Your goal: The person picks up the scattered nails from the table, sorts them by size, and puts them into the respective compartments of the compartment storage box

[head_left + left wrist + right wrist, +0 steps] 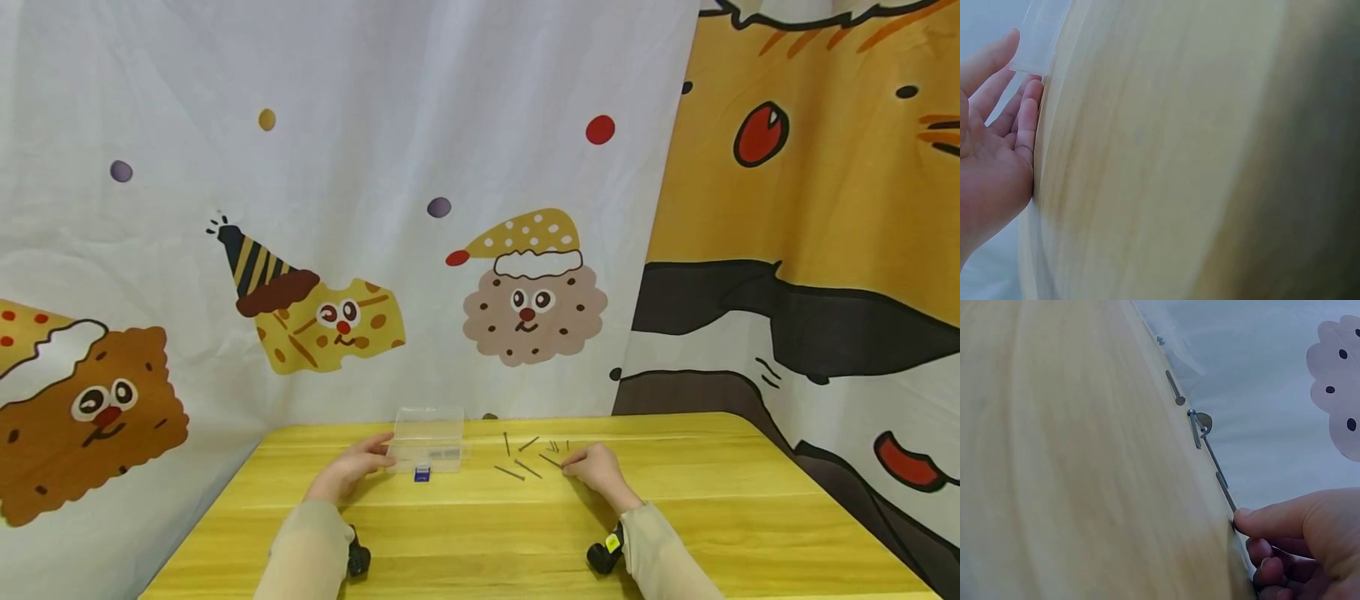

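Note:
My left hand [358, 463] is at the left side of a clear plastic box [405, 456], its lid raised at the back. In the left wrist view, the thumb is spread from the loosely bent fingers [1027, 119], fingertips right at the box's corner [1036, 53]. A blue latch [422, 474] is on the box front, and some small grey pieces [445, 454] show inside. My right hand [597, 472] pinches the near end of a thin grey nail [551, 460] between thumb and fingers. The nail lies low over the table, pointing away to the left.
Several loose nails, such as one nail [528, 468] and another nail [509, 472], lie between the box and my right hand. A few smaller nails [553, 447] are farther back. A printed curtain [352, 167] hangs behind the yellow wooden table [480, 542].

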The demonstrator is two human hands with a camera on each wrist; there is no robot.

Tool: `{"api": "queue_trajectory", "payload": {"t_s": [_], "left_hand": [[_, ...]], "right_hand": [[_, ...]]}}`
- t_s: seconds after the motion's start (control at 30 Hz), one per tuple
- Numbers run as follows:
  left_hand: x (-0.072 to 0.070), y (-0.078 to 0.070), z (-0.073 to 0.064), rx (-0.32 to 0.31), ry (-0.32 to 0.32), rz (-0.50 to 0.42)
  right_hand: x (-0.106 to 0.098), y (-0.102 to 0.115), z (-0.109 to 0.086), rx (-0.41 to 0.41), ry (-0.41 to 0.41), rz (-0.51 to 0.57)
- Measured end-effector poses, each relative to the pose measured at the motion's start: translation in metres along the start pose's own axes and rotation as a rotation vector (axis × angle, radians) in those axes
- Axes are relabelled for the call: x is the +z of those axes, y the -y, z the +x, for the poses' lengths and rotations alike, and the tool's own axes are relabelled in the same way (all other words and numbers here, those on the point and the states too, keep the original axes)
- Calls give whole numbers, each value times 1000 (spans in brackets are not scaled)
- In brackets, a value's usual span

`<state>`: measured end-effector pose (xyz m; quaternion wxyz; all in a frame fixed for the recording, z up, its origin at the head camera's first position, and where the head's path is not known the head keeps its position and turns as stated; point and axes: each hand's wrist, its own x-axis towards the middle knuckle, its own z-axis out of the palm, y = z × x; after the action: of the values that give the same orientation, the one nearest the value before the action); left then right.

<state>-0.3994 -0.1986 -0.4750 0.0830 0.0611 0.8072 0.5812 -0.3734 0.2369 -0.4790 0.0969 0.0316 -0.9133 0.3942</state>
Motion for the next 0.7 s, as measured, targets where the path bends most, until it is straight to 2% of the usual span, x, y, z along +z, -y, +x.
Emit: {"api": "queue_trajectory", "payload": {"t_s": [0.27,0.7], "left_hand": [[-4,-2,-1,-16,17,1],[-1,-3,-2,-29,14,-5]], "right_hand": [[-3,3,4,33,25,41],[-18,5,10,60,46,125]]}}
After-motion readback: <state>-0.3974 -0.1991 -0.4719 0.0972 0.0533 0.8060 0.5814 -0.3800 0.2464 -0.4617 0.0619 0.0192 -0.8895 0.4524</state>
